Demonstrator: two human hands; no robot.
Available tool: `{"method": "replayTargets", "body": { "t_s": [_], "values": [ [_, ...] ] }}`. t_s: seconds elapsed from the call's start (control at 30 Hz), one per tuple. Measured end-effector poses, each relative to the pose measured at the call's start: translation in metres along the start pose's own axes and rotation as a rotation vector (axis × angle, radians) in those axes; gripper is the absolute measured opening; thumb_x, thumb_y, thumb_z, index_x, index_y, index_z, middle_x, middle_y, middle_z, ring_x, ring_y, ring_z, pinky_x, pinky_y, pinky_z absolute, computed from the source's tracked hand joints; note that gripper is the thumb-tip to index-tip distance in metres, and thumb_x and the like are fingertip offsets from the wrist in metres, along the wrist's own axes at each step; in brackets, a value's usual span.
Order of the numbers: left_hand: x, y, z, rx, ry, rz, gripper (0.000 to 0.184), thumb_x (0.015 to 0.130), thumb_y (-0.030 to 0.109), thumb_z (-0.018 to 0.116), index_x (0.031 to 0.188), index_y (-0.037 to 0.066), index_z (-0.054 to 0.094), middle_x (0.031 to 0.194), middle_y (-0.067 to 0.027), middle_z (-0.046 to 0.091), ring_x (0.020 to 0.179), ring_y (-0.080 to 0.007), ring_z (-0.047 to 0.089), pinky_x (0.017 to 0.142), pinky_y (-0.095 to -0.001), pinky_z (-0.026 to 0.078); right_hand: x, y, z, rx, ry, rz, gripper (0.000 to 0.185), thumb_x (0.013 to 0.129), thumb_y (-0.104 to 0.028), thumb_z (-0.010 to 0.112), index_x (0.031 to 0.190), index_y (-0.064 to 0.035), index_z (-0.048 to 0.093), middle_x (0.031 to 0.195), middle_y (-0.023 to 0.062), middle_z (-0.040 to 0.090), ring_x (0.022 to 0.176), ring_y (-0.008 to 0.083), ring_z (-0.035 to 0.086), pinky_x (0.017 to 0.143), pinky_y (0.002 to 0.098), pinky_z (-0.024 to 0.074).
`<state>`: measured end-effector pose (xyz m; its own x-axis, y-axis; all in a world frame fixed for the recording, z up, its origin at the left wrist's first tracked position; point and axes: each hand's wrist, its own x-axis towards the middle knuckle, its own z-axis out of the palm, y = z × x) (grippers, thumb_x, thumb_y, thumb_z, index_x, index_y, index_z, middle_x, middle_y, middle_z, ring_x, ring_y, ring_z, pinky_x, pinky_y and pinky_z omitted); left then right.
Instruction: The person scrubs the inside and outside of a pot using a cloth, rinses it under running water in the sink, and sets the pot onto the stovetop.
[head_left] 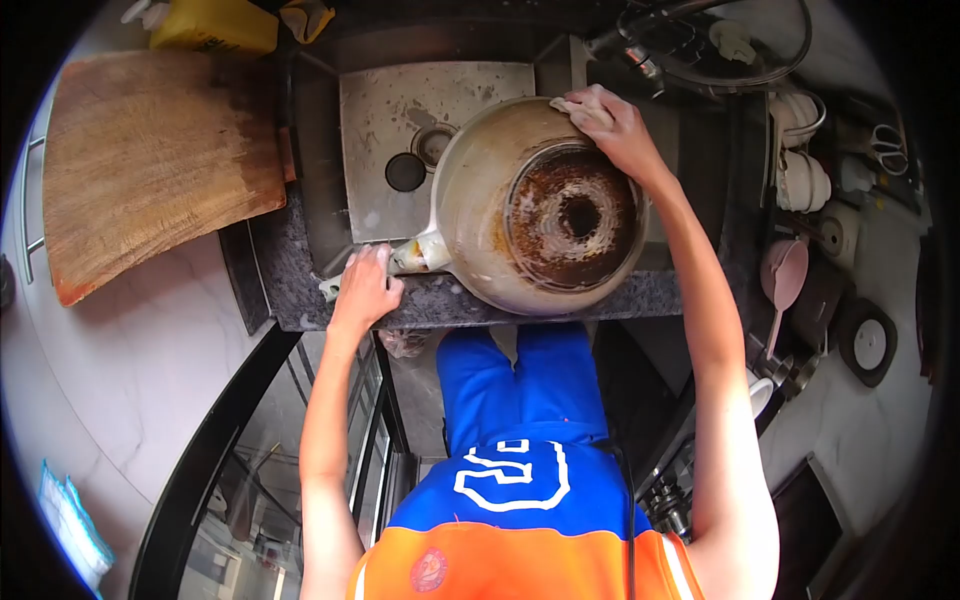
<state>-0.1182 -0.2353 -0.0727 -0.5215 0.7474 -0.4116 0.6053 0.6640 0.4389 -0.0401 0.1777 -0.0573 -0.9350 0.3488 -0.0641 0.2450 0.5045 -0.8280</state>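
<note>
A large wok (470, 210) is turned bottom up over the sink, its base ring stained brown and black. Its handle (422, 254) points left, and my left hand (366, 287) is closed around it close to the counter's front edge. At the wok's far side, my right hand (622, 130) presses a pale, wet cloth (582, 112) against the outer wall. The fingers of that hand are bent over the cloth. The wok's inside faces down and is hidden.
Left of the wok, the metal sink (385, 100) shows a drain (433, 147) and a round black stopper (405, 172). A wooden cutting board (160, 160) stands at left, a faucet (645, 65) at back right. Cups (803, 180), a pink ladle (785, 270) and scissors (888, 150) are at right.
</note>
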Motion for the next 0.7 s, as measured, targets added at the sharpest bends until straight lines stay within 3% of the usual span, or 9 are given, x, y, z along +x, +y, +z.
{"method": "replayTargets", "body": {
  "t_s": [0.07,0.17,0.27,0.43,0.5,0.6,0.7],
  "values": [
    [0.0,-0.002,0.001,-0.027,0.018,-0.023,0.048,0.072,0.02,0.067,0.112,-0.003,0.053,0.109,-0.026,0.059,0.107,-0.0402,0.054,0.093,-0.0465,0.042,-0.003,0.011,-0.004,0.039,0.017,0.005,0.025,0.084,-0.02,0.063,0.102,-0.0028,0.064,0.093,0.0141,0.066,0.085,0.024,0.065,0.078,0.0325,0.0484],
    [0.006,0.004,-0.008,-0.157,-0.159,-0.115,0.055,0.075,0.026,0.066,0.118,-0.004,0.05,0.116,-0.0264,0.056,0.112,-0.0418,0.051,0.098,-0.0458,0.04,-0.008,0.021,-0.008,0.117,0.039,0.024,0.026,0.083,-0.017,0.063,0.103,-0.0013,0.064,0.095,0.0138,0.066,0.088,0.0225,0.064,0.08,0.0318,0.0478],
    [0.0,0.007,0.002,-0.049,-0.126,0.002,0.056,0.079,0.029,0.067,0.118,-0.006,0.046,0.122,-0.0245,0.052,0.12,-0.0412,0.045,0.103,-0.0454,0.037,-0.016,0.042,-0.011,0.203,0.028,0.065,0.027,0.084,-0.014,0.061,0.107,-0.0003,0.064,0.101,0.0108,0.065,0.094,0.0189,0.062,0.086,0.0299,0.0454],
    [-0.011,0.013,0.032,0.004,-0.052,0.122,0.056,0.077,0.03,0.07,0.115,-0.004,0.048,0.123,-0.0236,0.048,0.117,-0.0422,0.045,0.099,-0.0497,0.036,-0.022,0.054,-0.011,0.218,-0.012,0.122,0.029,0.084,-0.01,0.058,0.111,-0.0001,0.062,0.105,0.0084,0.065,0.099,0.0162,0.059,0.092,0.0288,0.0427],
    [-0.012,0.024,0.034,0.03,-0.053,0.079,0.056,0.074,0.03,0.071,0.115,-0.003,0.049,0.119,-0.022,0.049,0.114,-0.0393,0.045,0.098,-0.0491,0.035,-0.023,0.059,-0.011,0.24,0.065,0.093,0.028,0.08,-0.007,0.06,0.108,0.0,0.063,0.099,0.0109,0.067,0.091,0.0186,0.063,0.084,0.0297,0.0465],
    [-0.01,0.046,0.026,0.001,-0.002,0.048,0.054,0.07,0.018,0.068,0.117,0.0,0.049,0.117,-0.0204,0.048,0.114,-0.0374,0.044,0.099,-0.0478,0.033,-0.029,0.063,-0.016,0.257,0.065,0.161,0.03,0.081,-0.008,0.057,0.11,-0.0007,0.062,0.105,0.0081,0.065,0.099,0.0151,0.058,0.092,0.0282,0.0425],
    [-0.002,0.073,0.008,-0.093,0.058,0.026,0.064,0.066,0.012,0.061,0.127,0.002,0.046,0.121,-0.0208,0.045,0.118,-0.0374,0.042,0.102,-0.0473,0.031,-0.032,0.077,-0.015,0.253,0.079,0.183,0.027,0.083,-0.011,0.061,0.108,-0.0017,0.063,0.103,0.0102,0.067,0.094,0.017,0.061,0.085,0.0278,0.0456]
  ]
}}
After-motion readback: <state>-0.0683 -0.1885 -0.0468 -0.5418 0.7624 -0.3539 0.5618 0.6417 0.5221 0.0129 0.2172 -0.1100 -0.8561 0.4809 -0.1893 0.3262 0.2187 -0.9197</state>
